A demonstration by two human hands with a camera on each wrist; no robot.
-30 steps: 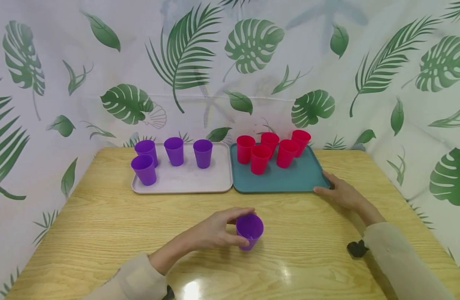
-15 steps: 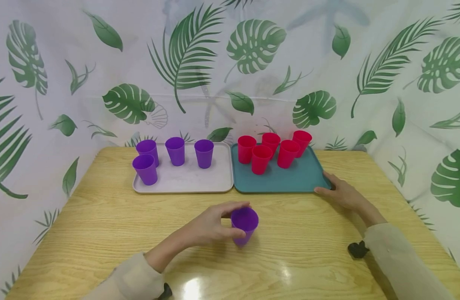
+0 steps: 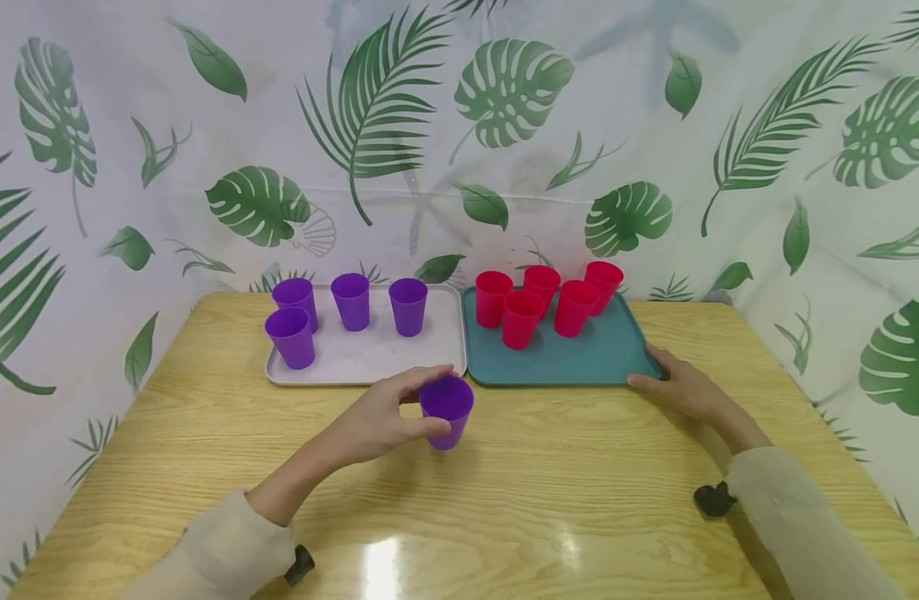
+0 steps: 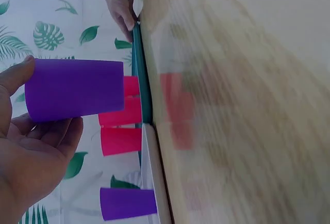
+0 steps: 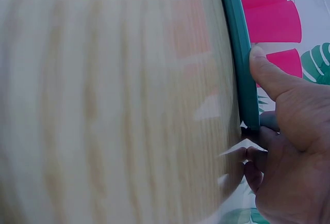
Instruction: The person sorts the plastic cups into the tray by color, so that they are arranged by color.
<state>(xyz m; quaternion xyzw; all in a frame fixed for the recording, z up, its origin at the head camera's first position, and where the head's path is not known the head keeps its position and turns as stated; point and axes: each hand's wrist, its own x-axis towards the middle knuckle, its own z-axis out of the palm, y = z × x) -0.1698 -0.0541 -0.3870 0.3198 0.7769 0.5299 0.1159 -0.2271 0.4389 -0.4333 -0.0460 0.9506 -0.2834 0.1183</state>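
Note:
My left hand (image 3: 377, 417) grips a purple cup (image 3: 447, 417) by its upper sides, thumb on the near side and fingers on the far side. The cup is upright, mouth up, and in the left wrist view its base (image 4: 117, 87) is raised off the table. It hangs just in front of where the two trays meet. At the front right corner of the teal tray (image 3: 571, 362), my right hand (image 3: 687, 387) holds the rim, its thumb on top and fingers around the outer corner. Several purple cups (image 3: 350, 302) stand on the white tray (image 3: 377, 362).
Several red cups (image 3: 522, 321) stand grouped toward the back left of the teal tray. Both trays lie side by side at the back of the wooden table (image 3: 549, 500), against a leaf-print cloth (image 3: 534, 217).
My left hand has lifted the purple cup and carried it left and away from me, toward the trays. My right hand has stayed at the tray corner.

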